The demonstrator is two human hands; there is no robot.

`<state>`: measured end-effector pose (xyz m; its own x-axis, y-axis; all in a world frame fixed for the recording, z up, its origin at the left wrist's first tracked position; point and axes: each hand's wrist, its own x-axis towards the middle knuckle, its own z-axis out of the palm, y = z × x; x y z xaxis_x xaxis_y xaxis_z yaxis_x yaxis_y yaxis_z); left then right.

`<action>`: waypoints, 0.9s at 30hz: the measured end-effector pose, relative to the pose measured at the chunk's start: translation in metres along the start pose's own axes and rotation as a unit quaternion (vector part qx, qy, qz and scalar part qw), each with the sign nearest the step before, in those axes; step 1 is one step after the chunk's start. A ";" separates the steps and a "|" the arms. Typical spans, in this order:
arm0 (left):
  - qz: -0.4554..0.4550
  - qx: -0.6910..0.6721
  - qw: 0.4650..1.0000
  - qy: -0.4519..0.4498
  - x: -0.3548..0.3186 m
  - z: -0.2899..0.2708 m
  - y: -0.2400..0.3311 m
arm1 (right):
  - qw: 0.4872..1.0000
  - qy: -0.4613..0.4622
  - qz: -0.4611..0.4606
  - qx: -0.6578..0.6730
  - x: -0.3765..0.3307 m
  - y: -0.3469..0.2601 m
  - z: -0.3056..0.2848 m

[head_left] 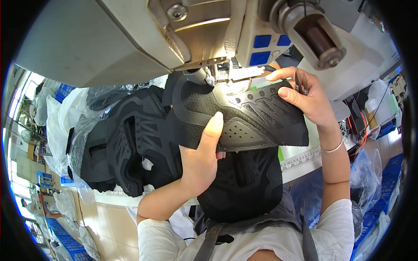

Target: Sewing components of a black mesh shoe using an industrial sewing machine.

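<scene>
At left, the other uppers (135,139) lie together, black. The left grip (200,163) pinches the black shoe upper (257,117), at centre, above and right of this grip; its long axis runs left to right, cut end pointing right. The right grip (312,96), upper right, pinches its top edge, also holding a metal tool (298,81).

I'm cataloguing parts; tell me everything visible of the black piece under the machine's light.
The black piece, apparently a shoe upper, looks fabric-like, with smoother grey overlays, small holes and a perforated patch. It lies tilted, upper edge beneath the sewing machine; the left hand grips its lower edge, the right hand touches its upper-right corner.
</scene>
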<state>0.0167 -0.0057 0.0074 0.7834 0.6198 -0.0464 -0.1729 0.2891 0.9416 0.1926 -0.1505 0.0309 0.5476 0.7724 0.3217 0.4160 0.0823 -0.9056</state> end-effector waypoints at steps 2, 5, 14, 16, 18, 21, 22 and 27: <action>0.013 -0.011 1.000 -0.011 0.001 0.001 0.003 | 1.000 -0.004 -0.016 -0.026 0.000 0.000 0.001; -0.008 -0.017 1.000 0.023 0.003 0.003 0.005 | 0.999 0.014 -0.032 -0.024 0.001 0.007 0.001; 0.025 -0.013 0.999 -0.029 0.019 -0.006 0.009 | 0.999 0.002 -0.023 -0.040 0.000 0.000 0.004; 0.010 -0.001 1.000 -0.006 0.018 -0.002 0.013 | 0.999 0.006 -0.039 -0.019 0.000 0.001 0.005; -0.005 0.012 1.000 0.017 0.019 -0.001 0.013 | 0.999 0.010 -0.030 -0.016 -0.003 0.002 0.006; -0.011 -0.050 0.998 0.024 0.021 -0.004 0.009 | 0.999 0.022 -0.025 -0.019 -0.009 0.004 0.009; -0.015 -0.069 0.997 0.011 0.020 -0.004 0.008 | 0.999 0.030 -0.029 -0.027 -0.011 0.005 0.010; -0.013 -0.061 0.996 -0.069 0.014 -0.006 0.002 | 0.999 0.035 -0.012 0.006 -0.018 0.006 0.019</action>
<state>0.0236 0.0072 0.0064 0.8613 0.5078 -0.0155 -0.2169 0.3951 0.8927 0.1718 -0.1518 0.0144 0.5876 0.7238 0.3619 0.4216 0.1079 -0.9003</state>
